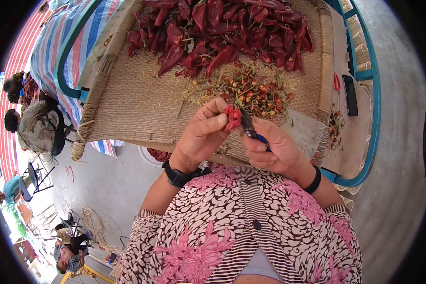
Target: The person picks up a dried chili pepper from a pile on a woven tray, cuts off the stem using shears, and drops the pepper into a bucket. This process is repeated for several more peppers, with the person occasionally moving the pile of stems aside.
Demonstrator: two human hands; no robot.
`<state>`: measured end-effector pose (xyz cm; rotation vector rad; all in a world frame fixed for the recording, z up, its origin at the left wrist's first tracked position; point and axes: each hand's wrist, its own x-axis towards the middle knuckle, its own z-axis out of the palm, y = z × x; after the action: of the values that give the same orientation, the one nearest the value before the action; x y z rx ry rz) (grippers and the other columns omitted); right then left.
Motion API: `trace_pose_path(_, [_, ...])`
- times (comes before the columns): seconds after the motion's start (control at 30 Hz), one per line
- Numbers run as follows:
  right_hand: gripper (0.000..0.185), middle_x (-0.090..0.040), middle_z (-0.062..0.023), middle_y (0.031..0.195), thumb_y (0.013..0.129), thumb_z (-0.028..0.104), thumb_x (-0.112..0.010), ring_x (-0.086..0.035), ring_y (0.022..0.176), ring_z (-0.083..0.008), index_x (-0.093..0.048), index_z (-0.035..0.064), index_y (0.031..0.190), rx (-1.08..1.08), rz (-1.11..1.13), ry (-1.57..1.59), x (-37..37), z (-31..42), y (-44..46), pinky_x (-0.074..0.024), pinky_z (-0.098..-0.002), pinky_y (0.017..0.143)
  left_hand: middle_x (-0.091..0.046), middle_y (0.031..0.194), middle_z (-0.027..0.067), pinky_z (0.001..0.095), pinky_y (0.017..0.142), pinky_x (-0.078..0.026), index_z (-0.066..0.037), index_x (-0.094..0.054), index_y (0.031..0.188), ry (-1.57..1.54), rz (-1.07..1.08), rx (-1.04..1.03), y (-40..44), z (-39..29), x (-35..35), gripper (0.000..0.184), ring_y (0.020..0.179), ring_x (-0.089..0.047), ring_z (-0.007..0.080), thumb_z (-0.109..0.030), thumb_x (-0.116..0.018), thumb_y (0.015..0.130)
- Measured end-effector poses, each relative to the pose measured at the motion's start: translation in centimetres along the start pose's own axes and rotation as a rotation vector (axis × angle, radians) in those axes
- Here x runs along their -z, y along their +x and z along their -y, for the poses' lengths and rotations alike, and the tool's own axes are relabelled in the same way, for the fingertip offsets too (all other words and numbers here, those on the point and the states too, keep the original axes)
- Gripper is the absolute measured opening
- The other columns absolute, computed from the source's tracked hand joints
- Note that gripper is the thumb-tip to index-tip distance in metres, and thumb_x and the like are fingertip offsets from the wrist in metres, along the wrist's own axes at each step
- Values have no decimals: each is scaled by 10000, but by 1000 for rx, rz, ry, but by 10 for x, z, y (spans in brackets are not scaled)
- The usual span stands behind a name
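Now my left grip point(201, 132) is shut on a red pepper point(232, 118), pinched by the thumb and fingers over the near part of the woven mat point(137, 102). My right grip point(273, 146) is curled around the blue-handled snips point(257, 137), blades pointing up beside the pepper. Both arms reach up and lean in, so the hands are close together. Stem bits point(262, 97) lie just past them, then a big pepper heap point(222, 33).

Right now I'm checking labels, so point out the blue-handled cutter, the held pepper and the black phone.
Blue-handled cutter point(252, 134): head view, on its handle.
Held pepper point(232, 119): head view, on its red skin.
Black phone point(350, 97): head view, on its flat face.
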<state>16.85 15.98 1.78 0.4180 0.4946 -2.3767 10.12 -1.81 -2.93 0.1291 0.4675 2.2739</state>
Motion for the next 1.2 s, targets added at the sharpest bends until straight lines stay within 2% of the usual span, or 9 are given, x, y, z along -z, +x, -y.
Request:
trace_pose_path(0.23, [271, -418, 31, 622, 1003, 321, -473, -325, 386, -38, -531, 68, 1078, -42, 149, 23, 8, -8, 1, -255, -186, 343, -627, 1027, 97, 250, 665, -472, -81, -551, 979, -120, 178, 34, 6, 9, 15, 256, 979, -565, 214, -145, -738, 816])
trace_pose_path(0.43, [293, -411, 36, 617, 996, 349, -482, -323, 386, -33, -525, 70, 1076, 15, 168, -12, 5, -8, 1, -249, -187, 349, -618, 969, 82, 244, 770, -483, -62, -554, 983, -209, 146, 79, 7, 8, 6, 250, 983, -562, 208, -137, -729, 821])
trace_pose_path(0.6, [300, -399, 37, 626, 998, 353, -474, -300, 387, -38, -522, 71, 1090, 274, 8, -247, 7, -6, 1, -244, -195, 358, -625, 962, 66, 241, 835, -443, -57, -563, 984, -24, -9, 39, 4, 6, 0, 167, 929, -567, 149, -138, -664, 878])
trace_pose_path(0.73, [308, -382, 49, 642, 1008, 340, -452, -312, 412, -28, -523, 67, 1131, 367, -5, -65, 2, 3, -3, -249, -186, 368, -627, 974, 41, 235, 854, -425, -50, -575, 1000, 370, -254, -35, -2, 2, -5, 107, 904, -561, 97, -109, -609, 919])
trace_pose_path(0.83, [302, -367, 55, 639, 1006, 327, -455, -281, 402, -25, -544, 63, 1123, 648, -176, -309, -7, 33, -13, -243, -194, 354, -629, 1018, 50, 248, 851, -441, -32, -572, 1027, 675, -324, 27, -9, -5, -2, 121, 941, -562, 91, -99, -594, 928])
trace_pose_path(0.97, [408, -563, -25, 768, 954, 367, -553, -535, 610, -108, -559, 16, 1161, 489, -593, -1120, 19, 34, 1, -440, -257, 558, -626, 1046, 52, 252, 844, -454, -15, -557, 1071, 799, -445, -98, -11, -19, -24, 179, 960, -569, 95, -110, -602, 927])
trace_pose_path(1.0, [486, -632, -118, 866, 903, 371, -611, -625, 788, -214, -529, 22, 1231, 477, -773, -1491, 8, 34, -1, -479, -344, 697, -620, 1051, 42, 263, 827, -457, -6, -540, 1106, 977, -514, -101, -11, -30, -32, 277, 936, -575, 109, -141, -650, 891])
trace_pose_path(1.1, [507, -642, -177, 876, 875, 356, -624, -642, 820, -314, -514, 44, 1259, 635, -867, -1996, 20, 30, 1, -483, -423, 719, -620, 1035, 30, 279, 789, -458, -9, -526, 1132, 1430, -488, -162, -8, -53, -41, 382, 894, -575, 118, -182, -703, 841])
trace_pose_path(1.2, [498, -657, -192, 909, 879, 352, -611, -634, 844, -378, -506, 65, 1272, 412, -888, -2048, 11, 30, -3, -479, -462, 737, -636, 953, 68, 305, 761, -466, -34, -596, 1072, 1682, -550, -35, 13, -67, -45, 347, 857, -605, 229, -185, -726, 788])
